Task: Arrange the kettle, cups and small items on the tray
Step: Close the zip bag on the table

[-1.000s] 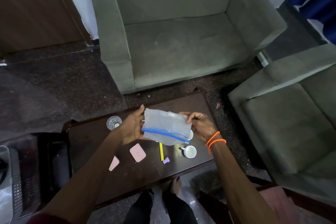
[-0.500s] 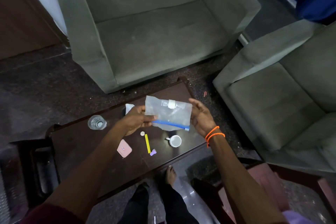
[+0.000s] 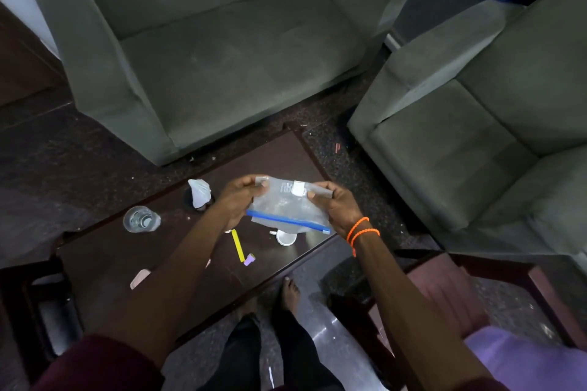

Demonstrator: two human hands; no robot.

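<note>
Nearest me, the person's two bare arms reach out over the dark wooden coffee table (image 3: 104,263); both hands are up holding a clear plastic zip bag with a blue seal strip (image 3: 287,205) in the air above the tabletop; the left hand (image 3: 238,200) pinches the bag's top left corner, fingers curled tight, and the right hand (image 3: 338,208), the one with orange thread bands on the wrist, pinches the top right corner the same way. Half a second ago the right hand was open beside the bag, so that grip is new; the bag also sits a bit flatter between the hands now.

Under the bag on the table: a small white cup (image 3: 286,237), partly hidden; a yellow stick-shaped sachet (image 3: 237,245) with a tiny purple piece (image 3: 249,260) at its near end; farther left a clear drinking glass (image 3: 141,220); beyond that a crumpled white wrapper (image 3: 200,192). Behind it all, two grey-green armchairs; no tray or kettle that I can make out.
</note>
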